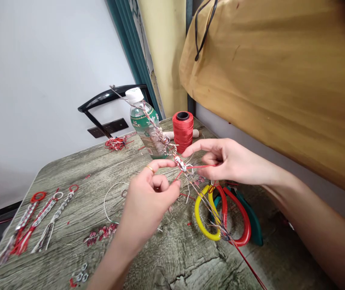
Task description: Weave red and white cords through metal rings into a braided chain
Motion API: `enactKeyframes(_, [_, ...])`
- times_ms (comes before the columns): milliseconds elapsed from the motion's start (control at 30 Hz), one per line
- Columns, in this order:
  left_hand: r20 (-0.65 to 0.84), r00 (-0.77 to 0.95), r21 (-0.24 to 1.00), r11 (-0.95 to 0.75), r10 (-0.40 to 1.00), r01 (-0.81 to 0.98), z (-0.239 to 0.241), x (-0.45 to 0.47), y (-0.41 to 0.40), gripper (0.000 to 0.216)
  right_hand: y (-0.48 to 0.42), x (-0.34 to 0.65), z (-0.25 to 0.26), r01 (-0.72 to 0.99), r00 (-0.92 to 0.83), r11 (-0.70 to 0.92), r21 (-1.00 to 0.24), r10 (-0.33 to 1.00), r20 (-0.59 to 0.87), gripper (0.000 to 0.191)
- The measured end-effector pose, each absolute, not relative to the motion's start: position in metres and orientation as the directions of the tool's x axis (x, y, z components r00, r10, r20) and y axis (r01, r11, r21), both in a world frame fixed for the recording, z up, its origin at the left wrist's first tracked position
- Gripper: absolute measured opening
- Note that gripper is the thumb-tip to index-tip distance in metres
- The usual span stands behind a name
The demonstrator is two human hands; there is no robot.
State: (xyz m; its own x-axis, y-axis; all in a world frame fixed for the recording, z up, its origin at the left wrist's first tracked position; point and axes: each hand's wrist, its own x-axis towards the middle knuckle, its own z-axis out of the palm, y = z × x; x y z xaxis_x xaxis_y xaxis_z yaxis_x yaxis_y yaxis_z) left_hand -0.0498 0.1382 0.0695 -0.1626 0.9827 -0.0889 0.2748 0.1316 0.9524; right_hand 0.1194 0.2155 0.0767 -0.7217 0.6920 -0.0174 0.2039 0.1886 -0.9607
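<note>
My left hand [148,193] is closed, thumb and fingers pinching a red cord at the left of a small knotted piece with metal nuts [180,163]. From the other side, my right hand [220,159] pinches the red cord [202,166], which runs taut to that piece. Both index fingertips rest close to or on the nuts. Twisted strands [151,117] lead from the piece up around a plastic bottle [145,121] with a white cap. Thin cords [202,193] stretch from it down over the scissors handles [202,213] toward the lower right.
A red thread spool [183,133] stands behind my hands. Three finished-looking braided pieces with rings [39,217] lie at left. Loose hex nuts [81,276], a red-white thread bundle [116,143] and a pink beaded strand [101,233] lie about. Red-handled pliers or scissors [244,217] sit at right.
</note>
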Motion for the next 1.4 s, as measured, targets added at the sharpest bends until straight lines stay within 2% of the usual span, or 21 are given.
enactKeyframes(133, [0.108, -0.296, 0.910, 0.025, 0.949, 0.414, 0.058, -0.039, 0.135, 0.015, 0.211, 0.115, 0.073, 0.155, -0.708, 0.232, -0.960, 0.704, 0.055, 0.014])
enactKeyframes(267, [0.228, -0.323, 0.872, -0.045, 0.918, 0.487, 0.050, -0.037, 0.131, 0.008, 0.209, 0.115, 0.075, 0.201, -0.680, 0.263, -0.944, 0.731, 0.059, 0.015])
enactKeyframes(367, [0.224, -0.295, 0.871, -0.054, 0.929, 0.489, 0.049, -0.039, 0.129, 0.009, 0.208, 0.116, 0.075, 0.255, -0.684, 0.270, -0.929, 0.729, 0.024, 0.015])
enactKeyframes(467, [0.198, -0.279, 0.871, -0.038, 0.940, 0.489, 0.050, -0.039, 0.130, 0.010, 0.207, 0.115, 0.073, 0.265, -0.709, 0.266, -0.927, 0.705, -0.001, 0.024])
enactKeyframes(567, [0.186, -0.273, 0.881, -0.037, 0.944, 0.471, 0.051, -0.038, 0.130, 0.011, 0.207, 0.113, 0.072, 0.264, -0.723, 0.247, -0.932, 0.691, -0.022, 0.018])
enactKeyframes(733, [0.160, -0.261, 0.900, -0.031, 0.952, 0.435, 0.053, -0.039, 0.129, 0.011, 0.206, 0.114, 0.073, 0.246, -0.728, 0.208, -0.947, 0.684, -0.039, 0.021])
enactKeyframes(933, [0.119, -0.263, 0.909, 0.001, 0.957, 0.416, 0.058, -0.041, 0.129, 0.010, 0.210, 0.119, 0.081, 0.248, -0.807, 0.204, -0.947, 0.585, -0.085, 0.012])
enactKeyframes(1033, [0.155, -0.241, 0.902, -0.038, 0.958, 0.429, 0.057, -0.042, 0.130, 0.010, 0.212, 0.119, 0.081, 0.260, -0.822, 0.229, -0.938, 0.562, -0.090, 0.012])
enactKeyframes(1167, [0.223, -0.207, 0.900, -0.120, 0.953, 0.418, 0.054, -0.045, 0.132, 0.011, 0.212, 0.118, 0.078, 0.334, -0.783, 0.293, -0.896, 0.616, -0.091, 0.015])
enactKeyframes(1300, [0.189, -0.234, 0.907, -0.079, 0.954, 0.413, 0.055, -0.048, 0.134, 0.008, 0.212, 0.118, 0.079, 0.440, -0.713, 0.415, -0.796, 0.700, -0.029, 0.012])
enactKeyframes(1400, [0.219, -0.255, 0.895, -0.089, 0.942, 0.438, 0.057, -0.048, 0.134, 0.008, 0.210, 0.119, 0.081, 0.473, -0.692, 0.469, -0.746, 0.721, 0.015, 0.010])
